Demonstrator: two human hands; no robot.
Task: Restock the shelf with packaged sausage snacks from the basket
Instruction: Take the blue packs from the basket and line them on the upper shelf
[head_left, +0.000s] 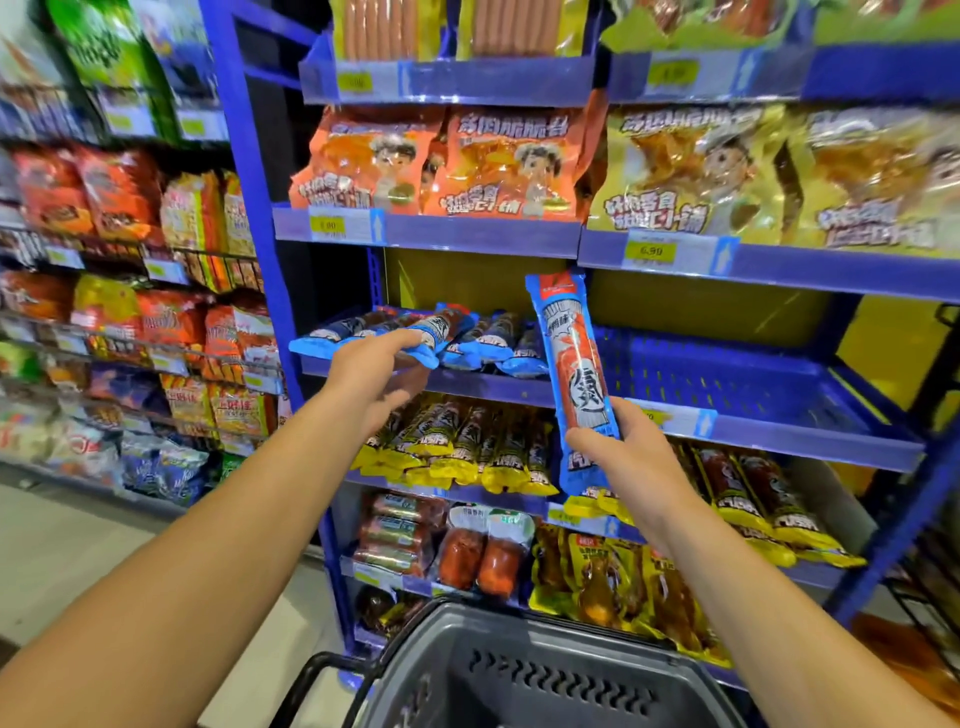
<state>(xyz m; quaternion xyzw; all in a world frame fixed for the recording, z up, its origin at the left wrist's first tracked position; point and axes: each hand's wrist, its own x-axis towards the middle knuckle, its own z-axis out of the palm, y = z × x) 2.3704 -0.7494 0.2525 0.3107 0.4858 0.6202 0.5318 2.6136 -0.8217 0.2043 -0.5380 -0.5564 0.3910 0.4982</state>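
Note:
My left hand (371, 371) holds a blue-wrapped sausage pack (434, 332) lying flat at the front of the blue shelf tray (727, 384), among several like packs (498, 343) on its left half. My right hand (618, 441) grips the lower part of another blue sausage pack (574, 364), held upright in front of the tray's middle. The tray's right half is bare. A grey basket (545, 675) with a black handle sits low in front of me; its inside is hidden.
Yellow-ended sausage packs (467, 447) fill the shelf below. Orange bags (441, 161) and yellow bags (753, 171) stand on the shelf above. Another snack rack (130, 312) runs along the left, with pale floor (62, 535) before it.

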